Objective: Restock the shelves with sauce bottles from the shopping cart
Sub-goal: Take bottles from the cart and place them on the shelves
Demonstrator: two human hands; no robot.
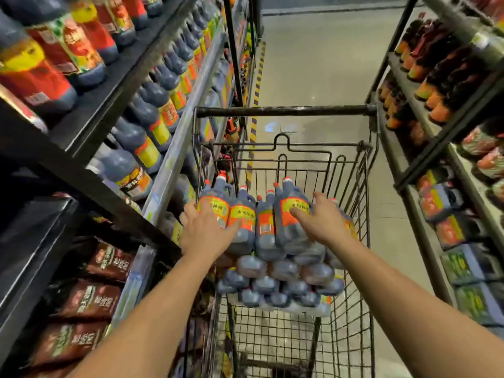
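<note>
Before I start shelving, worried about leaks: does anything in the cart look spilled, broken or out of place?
No spill or damage shows. The sauce bottles lie stacked on their sides in the shopping cart, the top row still capped. Nothing stands out.

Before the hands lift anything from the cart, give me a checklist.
1. Contact of left hand with left bottle: ok.
2. Contact of right hand with right bottle: ok.
3. Fingers wrapped round either bottle: not ok, they lie spread.
4. Top bottles loose, not shrink-wrapped: cannot tell.
5. Free slot on left shelf: cannot tell, blurred.
6. Position of cart beside that shelf: ok.
</note>
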